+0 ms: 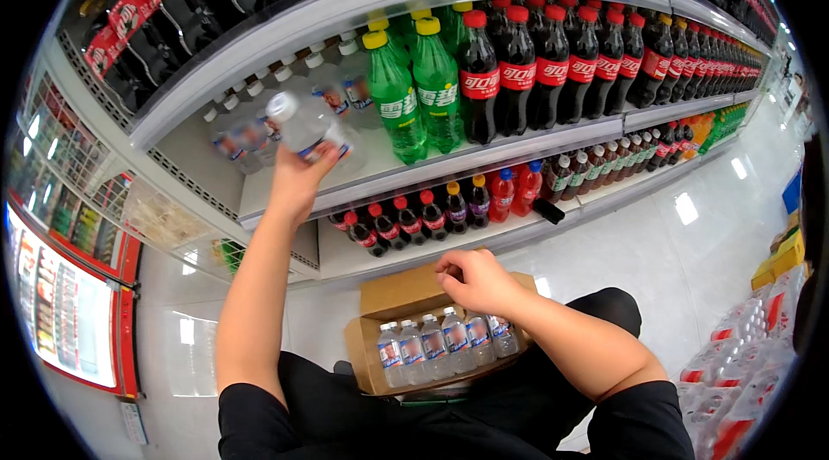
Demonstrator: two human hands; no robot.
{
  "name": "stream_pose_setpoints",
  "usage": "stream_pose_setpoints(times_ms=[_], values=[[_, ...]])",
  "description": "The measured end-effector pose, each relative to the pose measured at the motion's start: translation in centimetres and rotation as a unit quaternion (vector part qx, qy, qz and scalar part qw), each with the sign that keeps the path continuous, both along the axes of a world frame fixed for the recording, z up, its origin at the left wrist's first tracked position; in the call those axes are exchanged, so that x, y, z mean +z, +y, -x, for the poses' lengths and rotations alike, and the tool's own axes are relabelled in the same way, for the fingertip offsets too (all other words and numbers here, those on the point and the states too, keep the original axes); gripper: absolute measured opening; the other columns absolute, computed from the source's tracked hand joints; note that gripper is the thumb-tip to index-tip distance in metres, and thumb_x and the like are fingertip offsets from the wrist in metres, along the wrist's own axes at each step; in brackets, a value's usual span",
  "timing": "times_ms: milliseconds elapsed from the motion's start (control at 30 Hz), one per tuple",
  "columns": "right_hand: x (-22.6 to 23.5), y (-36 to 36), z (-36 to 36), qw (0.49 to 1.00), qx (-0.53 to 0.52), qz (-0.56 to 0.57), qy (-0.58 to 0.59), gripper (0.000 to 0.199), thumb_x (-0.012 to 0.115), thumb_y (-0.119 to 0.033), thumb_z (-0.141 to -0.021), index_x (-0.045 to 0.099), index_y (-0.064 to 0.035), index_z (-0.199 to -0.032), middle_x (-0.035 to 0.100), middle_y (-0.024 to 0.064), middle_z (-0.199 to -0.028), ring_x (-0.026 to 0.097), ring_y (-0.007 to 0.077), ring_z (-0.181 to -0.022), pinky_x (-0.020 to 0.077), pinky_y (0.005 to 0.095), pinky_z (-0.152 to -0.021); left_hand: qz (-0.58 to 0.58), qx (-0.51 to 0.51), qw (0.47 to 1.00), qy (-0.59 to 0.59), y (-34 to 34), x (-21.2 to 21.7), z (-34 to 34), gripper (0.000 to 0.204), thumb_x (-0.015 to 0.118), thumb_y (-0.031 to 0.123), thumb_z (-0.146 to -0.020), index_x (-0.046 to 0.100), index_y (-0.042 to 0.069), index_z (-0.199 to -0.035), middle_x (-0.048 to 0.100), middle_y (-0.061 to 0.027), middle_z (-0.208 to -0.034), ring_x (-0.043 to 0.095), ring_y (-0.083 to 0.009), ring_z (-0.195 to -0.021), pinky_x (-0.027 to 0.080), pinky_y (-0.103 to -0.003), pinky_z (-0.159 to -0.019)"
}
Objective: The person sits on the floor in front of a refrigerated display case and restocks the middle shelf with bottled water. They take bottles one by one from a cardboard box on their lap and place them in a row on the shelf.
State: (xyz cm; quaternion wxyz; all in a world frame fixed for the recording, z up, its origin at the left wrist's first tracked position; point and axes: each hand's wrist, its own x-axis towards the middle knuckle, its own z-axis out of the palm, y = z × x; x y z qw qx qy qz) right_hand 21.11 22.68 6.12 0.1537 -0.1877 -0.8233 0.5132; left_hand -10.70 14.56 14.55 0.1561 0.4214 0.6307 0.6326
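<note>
A long white metal store shelf unit [484, 153] curves across the view in tiers, its middle tier carrying tall dark cola bottles with red caps and red labels [518, 63], two tall green plastic soda bottles with yellow caps [414, 88] and, to the left, a group of clear water bottles with white caps [285, 88]; the tier below holds smaller dark and red soft-drink bottles [432, 214]. Beneath it, resting against the person's lap, sits an open brown cardboard box [401, 296] with a row of small clear plastic water bottles with white caps and blue labels [440, 343] standing upright in it. The left hand [298, 179] is raised to the middle tier with its fingers wrapped around one such small clear water bottle [302, 123], which lies tilted just above the shelf board beside the others already there. The right hand [475, 279] rests curled over the caps at the right end of the row in the box, touching them; whether it actually clasps one I cannot tell. A full bottle of this kind should be moderately light for one hand, but its thin wall likely gives under a squeeze and the smooth film label may slip, so the ribbed body near the middle, or the stiffer neck under the cap, looks the surest hold.
</note>
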Motion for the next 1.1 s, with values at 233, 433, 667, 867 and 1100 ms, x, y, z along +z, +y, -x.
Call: stream_pose_setpoints(times_ms=[233,433,667,867,1100], values=[[0.2,-0.3,-0.2,0.999,0.002,-0.028,0.036,0.018,0.065,-0.014,-0.090,0.071,0.0018,-0.098,0.073,0.0194,-0.082,0.073,0.0338,-0.079,0.0575,0.0407,-0.075,0.076,-0.021,0.997,0.010,7.1,-1.6,2.8,0.043,0.077,0.011,-0.092,0.053,0.002,-0.127,0.068,-0.0051,-0.107,0.065,-0.0137,-0.093,0.055,-0.031,-0.081],[-0.1,-0.2,-0.5,0.999,0.021,-0.027,0.042,0.019,0.065,-0.014,-0.090,0.071,0.0019,-0.099,0.074,0.0190,-0.084,0.074,0.0334,-0.079,0.0581,0.0396,-0.075,0.162,0.057,0.973,0.152,9.2,-3.9,3.3,0.050,0.069,0.031,-0.099,0.050,-0.003,-0.130,0.070,-0.0136,-0.102,0.069,-0.0182,-0.087,0.055,-0.034,-0.065],[-0.9,0.0,0.3,1.000,0.030,0.002,0.004,0.020,0.061,-0.014,-0.088,0.071,-0.0003,-0.098,0.073,0.0218,-0.087,0.072,0.0399,-0.086,0.0568,0.0460,-0.081,0.265,0.157,0.881,0.359,9.3,-2.2,2.2,0.054,0.070,0.027,-0.095,0.049,-0.004,-0.134,0.073,-0.0237,-0.098,0.071,-0.0412,-0.091,0.055,-0.050,-0.078],[-2.0,0.4,0.0,0.974,0.103,-0.105,-0.170,0.026,0.062,-0.020,-0.089,0.071,-0.0019,-0.104,0.074,0.0219,-0.096,0.072,0.0401,-0.093,0.0570,0.0492,-0.085,0.038,0.137,0.929,0.342,1.8,-3.3,-6.9,0.045,0.070,0.016,-0.086,0.060,-0.007,-0.124,0.057,-0.0299,-0.128,0.054,-0.0492,-0.122,0.047,-0.050,-0.102],[-6.1,-2.0,-1.0,0.813,0.271,-0.269,-0.441,0.035,0.066,-0.031,-0.091,0.074,-0.0071,-0.115,0.074,0.0175,-0.110,0.072,0.0346,-0.107,0.0579,0.0464,-0.090,0.462,-0.209,0.807,0.303,-14.2,-16.6,-11.3,0.036,0.067,0.024,-0.092,0.065,0.005,-0.122,0.068,-0.0205,-0.118,0.066,-0.0398,-0.109,0.054,-0.050,-0.092]])
